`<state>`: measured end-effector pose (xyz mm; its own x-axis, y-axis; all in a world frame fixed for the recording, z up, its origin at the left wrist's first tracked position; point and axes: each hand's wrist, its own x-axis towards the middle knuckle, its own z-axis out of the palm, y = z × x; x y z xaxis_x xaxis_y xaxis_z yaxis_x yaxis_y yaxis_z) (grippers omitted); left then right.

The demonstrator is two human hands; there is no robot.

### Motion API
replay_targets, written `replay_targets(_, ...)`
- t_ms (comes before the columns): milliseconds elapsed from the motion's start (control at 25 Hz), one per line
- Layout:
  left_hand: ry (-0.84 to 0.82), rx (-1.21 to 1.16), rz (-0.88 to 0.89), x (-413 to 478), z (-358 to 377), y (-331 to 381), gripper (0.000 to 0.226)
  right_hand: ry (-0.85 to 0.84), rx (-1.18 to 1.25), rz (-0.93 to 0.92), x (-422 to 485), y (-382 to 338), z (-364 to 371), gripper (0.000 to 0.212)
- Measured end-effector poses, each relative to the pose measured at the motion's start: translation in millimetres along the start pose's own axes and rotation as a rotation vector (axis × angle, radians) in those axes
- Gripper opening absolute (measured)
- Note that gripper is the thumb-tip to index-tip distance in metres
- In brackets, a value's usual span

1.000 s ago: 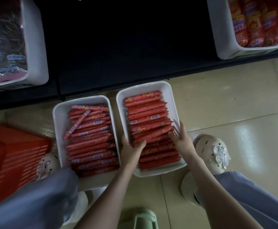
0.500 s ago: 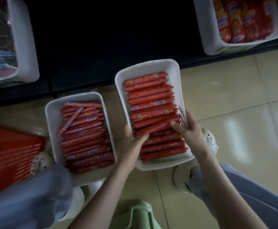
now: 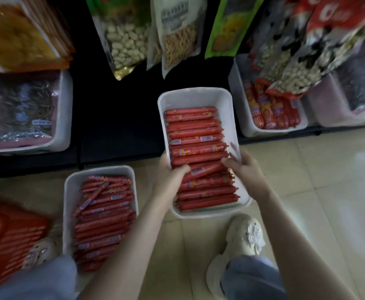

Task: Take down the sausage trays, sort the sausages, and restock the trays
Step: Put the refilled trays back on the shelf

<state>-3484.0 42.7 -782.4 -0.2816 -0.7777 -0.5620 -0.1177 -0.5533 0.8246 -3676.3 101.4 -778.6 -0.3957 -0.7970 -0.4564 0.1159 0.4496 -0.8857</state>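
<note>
My left hand point(image 3: 169, 180) and right hand point(image 3: 245, 169) grip the sausage tray point(image 3: 195, 95) — fingers point(image 3: 230, 159) curled over its side rims — right of the floor tray point(image 3: 67, 198).

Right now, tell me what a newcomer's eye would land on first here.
The white tray packed with red sausages, held at the centre by the left hand and right hand on its side edges. Next, a second full tray on the floor at lower left, and snack bags hanging along the top.

Both hands, left point(image 3: 170, 177) and right point(image 3: 245, 169), grip a white tray point(image 3: 195, 97) (full of red sausages point(image 3: 198, 156)).
</note>
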Motion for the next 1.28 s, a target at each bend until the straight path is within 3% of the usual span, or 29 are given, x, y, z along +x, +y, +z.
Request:
replay_targets(320,-0.046,0.127,-0.05,119.1,2.7,15.5,0.044,-0.037,-0.013,0.062,101.9,-1.6,7.6,0.035)
replay_targets(400,-0.073,0.105,-0.031,132.4,7.2,17.9,0.05,-0.003,-0.098,0.049,110.9,-6.7,3.5,0.046)
replay_targets(440,-0.083,0.1,-0.007,135.6,9.7,17.9,0.058,0.022,-0.194,0.028,113.2,-8.7,0.4,0.062)
replay_targets(520,-0.127,0.085,0.038,130.0,9.8,17.8,0.088,0.06,-0.627,-0.048,110.0,-4.8,-4.3,0.108)
replay_targets(600,-0.23,0.166,0.156,110.1,-0.9,8.4,0.111,-0.037,-1.052,-0.196,86.1,11.2,1.1,0.126)
replay_targets(720,-0.339,0.56,0.333,81.3,-21.7,-23.7,0.128,-0.207,-1.38,-0.403,47.6,43.1,18.9,0.112)
replay_targets(840,-0.208,0.795,0.319,67.0,-18.6,-42.5,0.117,0.015,-1.427,-0.429,51.5,60.5,16.6,0.096)
replay_targets(960,-0.005,0.675,0.308,76.3,2.5,-39.7,0.099,0.175,-1.5,-0.454,65.6,64.9,15.3,0.094)
replay_targets(1080,0.043,0.496,0.394,101.6,29.0,-39.2,0.082,0.294,-1.488,-0.371,91.5,56.8,-1.3,0.086)
replay_targets(1280,0.139,0.47,0.394,140.2,69.5,-24.2,0.089,0.25,-1.455,-0.261,136.7,28.0,-23.1,0.077)
